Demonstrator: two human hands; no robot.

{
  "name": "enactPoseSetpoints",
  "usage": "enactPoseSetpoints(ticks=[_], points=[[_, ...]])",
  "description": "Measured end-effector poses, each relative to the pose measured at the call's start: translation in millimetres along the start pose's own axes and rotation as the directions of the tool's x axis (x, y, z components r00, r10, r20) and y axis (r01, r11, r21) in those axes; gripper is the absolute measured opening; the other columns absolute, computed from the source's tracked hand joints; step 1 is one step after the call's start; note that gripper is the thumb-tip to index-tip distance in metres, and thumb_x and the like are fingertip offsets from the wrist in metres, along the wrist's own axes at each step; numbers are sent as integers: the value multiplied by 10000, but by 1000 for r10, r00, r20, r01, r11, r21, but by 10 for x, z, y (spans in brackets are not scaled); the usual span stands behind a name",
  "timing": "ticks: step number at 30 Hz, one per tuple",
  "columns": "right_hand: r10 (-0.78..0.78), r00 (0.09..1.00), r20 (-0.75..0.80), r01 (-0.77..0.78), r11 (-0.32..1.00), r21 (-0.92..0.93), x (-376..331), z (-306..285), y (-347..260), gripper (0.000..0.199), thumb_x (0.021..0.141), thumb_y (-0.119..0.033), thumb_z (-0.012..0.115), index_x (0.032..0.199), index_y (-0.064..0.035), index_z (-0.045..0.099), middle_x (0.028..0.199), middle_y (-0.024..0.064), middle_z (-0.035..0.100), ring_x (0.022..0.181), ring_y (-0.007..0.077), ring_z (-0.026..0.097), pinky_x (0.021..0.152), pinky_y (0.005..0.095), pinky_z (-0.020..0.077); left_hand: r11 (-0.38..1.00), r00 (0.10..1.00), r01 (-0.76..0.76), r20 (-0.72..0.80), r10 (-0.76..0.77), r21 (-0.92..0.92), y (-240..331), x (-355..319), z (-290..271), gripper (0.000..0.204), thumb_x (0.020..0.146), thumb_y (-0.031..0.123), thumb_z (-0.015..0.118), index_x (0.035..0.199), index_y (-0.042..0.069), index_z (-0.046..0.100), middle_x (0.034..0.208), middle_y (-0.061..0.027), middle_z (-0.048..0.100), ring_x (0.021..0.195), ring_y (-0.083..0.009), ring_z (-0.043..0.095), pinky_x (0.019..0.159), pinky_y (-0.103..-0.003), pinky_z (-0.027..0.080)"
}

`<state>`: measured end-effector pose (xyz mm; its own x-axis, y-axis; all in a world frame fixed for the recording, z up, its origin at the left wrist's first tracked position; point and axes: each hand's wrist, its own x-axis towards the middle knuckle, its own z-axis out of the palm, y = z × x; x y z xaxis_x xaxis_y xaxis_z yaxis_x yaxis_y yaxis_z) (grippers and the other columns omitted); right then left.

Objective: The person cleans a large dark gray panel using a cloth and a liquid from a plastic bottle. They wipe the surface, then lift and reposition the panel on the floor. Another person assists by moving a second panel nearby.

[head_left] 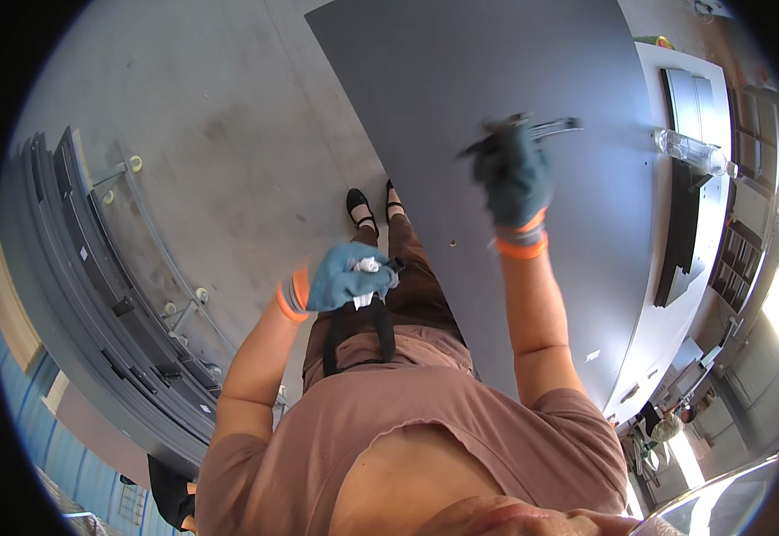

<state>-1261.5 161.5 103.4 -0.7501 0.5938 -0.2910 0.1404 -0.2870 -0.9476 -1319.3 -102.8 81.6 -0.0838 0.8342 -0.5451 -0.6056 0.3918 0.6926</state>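
Observation:
My left hand (340, 279), in a blue-grey work glove with an orange cuff, is closed around a crumpled white cloth or paper (363, 300) in front of my waist. A small dark piece (396, 264) sticks out beside it; its kind is unclear. Farther off, over the large dark grey panel (577, 259), my right hand (514, 179) wears a matching glove and is closed on a slim tool with a silvery metal end (559, 127). Motion smears this tool, so its exact kind cannot be made out, and the fingers hide its middle.
To the right lies a white panel (675, 277) with dark strips (679, 250) and a clear bottle (693, 150). On my left, dark panels (77, 259) stand stacked by a wheeled metal frame (144, 201). Part of another person (168, 491) shows at lower left.

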Motion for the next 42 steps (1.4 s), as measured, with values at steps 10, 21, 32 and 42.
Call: enactPoseSetpoints(ticks=[10, 21, 32, 42], points=[[-305, 952, 32, 306, 943, -129, 956, -35, 623, 179, 902, -30, 693, 1071, 26, 711, 948, 83, 746, 858, 124, 701, 777, 250, 565, 997, 919, 11, -392, -42, -81, -162, 455, -10, 228, 992, 190, 602, 944, -23, 670, 798, -17, 648, 693, -75, 556, 630, -246, 461], [-517, 843, 149, 518, 707, -481, 1077, -72, 889, 172, 818, -89, 760, 982, -50, 730, 888, 89, 753, 766, 236, 715, 722, 331, 565, 998, 929, 18, -369, -39, -60, -320, 528, -162, 215, 982, 160, 601, 1040, -37, 665, 859, -46, 679, 718, -90, 590, 655, -251, 490], [-563, 780, 274, 612, 592, -525, 1141, -40, 888, 205, 802, -86, 766, 1000, -68, 717, 847, 62, 752, 736, 254, 706, 697, 342, 558, 992, 919, 77, -380, -110, -100, -310, 567, -187, 212, 980, 176, 621, 1009, -27, 673, 809, -29, 668, 670, -78, 573, 607, -244, 471], [-577, 757, 305, 640, 563, -523, 1162, -26, 871, 217, 793, -65, 775, 1000, -59, 711, 849, 72, 748, 726, 258, 701, 686, 342, 554, 992, 909, 76, -402, -109, -97, -318, 614, -175, 236, 976, 205, 649, 961, -27, 685, 785, -41, 687, 651, -86, 590, 599, -245, 477]])
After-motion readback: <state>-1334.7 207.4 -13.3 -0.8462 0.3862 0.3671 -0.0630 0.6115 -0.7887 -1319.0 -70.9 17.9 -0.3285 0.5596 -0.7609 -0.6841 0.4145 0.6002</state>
